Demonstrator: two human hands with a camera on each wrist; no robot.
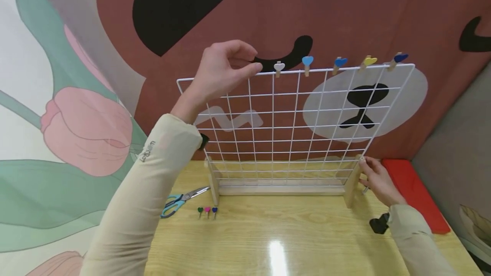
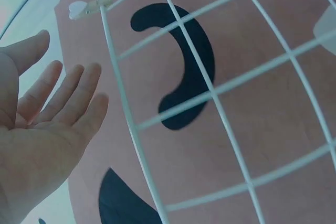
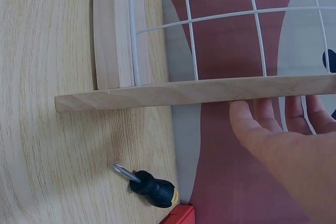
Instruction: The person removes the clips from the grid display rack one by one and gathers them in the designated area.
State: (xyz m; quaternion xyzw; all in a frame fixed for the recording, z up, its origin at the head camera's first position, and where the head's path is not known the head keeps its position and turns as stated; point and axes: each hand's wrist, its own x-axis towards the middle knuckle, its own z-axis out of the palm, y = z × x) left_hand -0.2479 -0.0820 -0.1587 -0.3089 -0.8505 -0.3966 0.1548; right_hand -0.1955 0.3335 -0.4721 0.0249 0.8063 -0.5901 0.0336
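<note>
A white wire grid (image 1: pixel 273 127) stands upright in a wooden base (image 1: pixel 281 190). My left hand (image 1: pixel 224 69) hovers at its top rail, left of a clothespin with a white heart (image 1: pixel 279 67). Nothing lies between the parted fingers in the left wrist view. Farther right along the rail sit clothespins with a light blue heart (image 1: pixel 307 61), a blue heart (image 1: pixel 340 62), a yellow heart (image 1: pixel 370 61) and a dark blue heart (image 1: pixel 400 57). With its fingertips, my right hand (image 1: pixel 379 181) touches the outer side of the right wooden upright (image 3: pixel 184 92).
Left of the base lie blue-handled scissors (image 1: pixel 184 199). In front of them are heart clothespins in green (image 1: pixel 200 211), pink (image 1: pixel 207 211) and blue (image 1: pixel 215 211). A short screwdriver (image 3: pixel 149 186) and a red case (image 1: pixel 416 195) lie at the right. Behind hangs a printed cloth (image 1: pixel 345 12).
</note>
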